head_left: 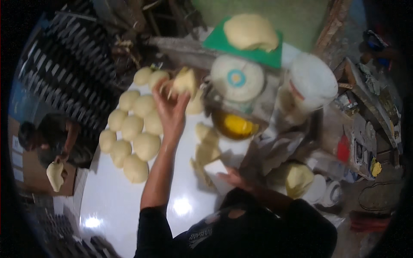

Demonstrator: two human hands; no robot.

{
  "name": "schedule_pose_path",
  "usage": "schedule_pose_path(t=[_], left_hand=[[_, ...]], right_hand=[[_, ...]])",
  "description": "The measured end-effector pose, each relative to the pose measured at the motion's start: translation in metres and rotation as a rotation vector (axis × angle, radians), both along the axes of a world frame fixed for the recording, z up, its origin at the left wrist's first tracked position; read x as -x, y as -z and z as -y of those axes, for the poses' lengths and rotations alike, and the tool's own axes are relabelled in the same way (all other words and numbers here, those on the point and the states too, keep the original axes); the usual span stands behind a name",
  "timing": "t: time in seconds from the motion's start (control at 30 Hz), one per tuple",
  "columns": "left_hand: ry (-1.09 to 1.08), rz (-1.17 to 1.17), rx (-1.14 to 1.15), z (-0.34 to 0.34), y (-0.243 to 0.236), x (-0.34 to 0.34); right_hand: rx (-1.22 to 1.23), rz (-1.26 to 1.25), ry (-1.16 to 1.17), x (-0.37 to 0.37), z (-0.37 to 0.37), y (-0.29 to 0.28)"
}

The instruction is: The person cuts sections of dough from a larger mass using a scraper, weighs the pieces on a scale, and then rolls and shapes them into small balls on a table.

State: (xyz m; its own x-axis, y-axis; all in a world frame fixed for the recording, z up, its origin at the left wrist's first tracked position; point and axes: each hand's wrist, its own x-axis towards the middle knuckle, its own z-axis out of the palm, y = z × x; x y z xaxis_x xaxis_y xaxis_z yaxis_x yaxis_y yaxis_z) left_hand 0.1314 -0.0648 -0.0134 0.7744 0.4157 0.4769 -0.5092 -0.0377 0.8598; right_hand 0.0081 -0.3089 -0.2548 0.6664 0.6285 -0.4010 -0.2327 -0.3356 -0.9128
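Note:
My left hand (174, 99) grips a pale yellow piece of dough (186, 81), raised above the white table (99, 206). Several smooth dough balls (133, 127) sit in rows on the table's left part. My right hand (234, 178) holds a white flat scraper (215, 167) beside loose cut dough pieces (206, 142). Behind these, a weighing scale (235, 77) carries a green plate (215, 38) with a big dough lump (249, 30) on it. A bowl (221, 129) with bright yellow contents (238, 124) stands below the dial.
A white bucket (313, 77) stands right of the scale. A dough lump (299, 178), containers (316, 187) and a cluttered shelf (361, 124) are at right. At left are stacked dark racks (64, 64) and another person (56, 137) holding pale dough (55, 176).

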Motion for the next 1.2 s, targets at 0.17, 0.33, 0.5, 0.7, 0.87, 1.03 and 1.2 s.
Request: schedule_pose_path(t=[0.17, 0.33, 0.5, 0.7, 0.87, 1.03, 1.2], left_hand=[[0.103, 0.198, -0.581, 0.076, -0.128, -0.171], [-0.674, 0.056, -1.351, 0.073, -0.097, -0.190], [-0.104, 0.110, -0.452, 0.032, -0.005, -0.020], [-0.082, -0.943, -1.262, -0.029, 0.326, 0.390], [-0.148, -1.162, -0.957, 0.010, 0.333, 0.499], [-0.243, -1.136, -0.983, 0.010, 0.323, 0.475], [-0.184, -1.096, -1.017, -0.002, 0.315, 0.438]], right_hand=[[-0.031, -0.030, 0.119, -0.025, 0.033, -0.003], [0.049, 0.071, 0.079, -0.023, 0.032, -0.046], [0.005, 0.147, 0.128, 0.005, 0.064, -0.042], [0.117, 0.069, 0.009, 0.042, 0.022, -0.025], [0.303, 0.409, -0.188, 0.073, -0.016, -0.017], [0.035, 0.608, -0.309, 0.089, -0.061, -0.037], [0.155, 0.385, -0.390, 0.081, -0.057, -0.037]])
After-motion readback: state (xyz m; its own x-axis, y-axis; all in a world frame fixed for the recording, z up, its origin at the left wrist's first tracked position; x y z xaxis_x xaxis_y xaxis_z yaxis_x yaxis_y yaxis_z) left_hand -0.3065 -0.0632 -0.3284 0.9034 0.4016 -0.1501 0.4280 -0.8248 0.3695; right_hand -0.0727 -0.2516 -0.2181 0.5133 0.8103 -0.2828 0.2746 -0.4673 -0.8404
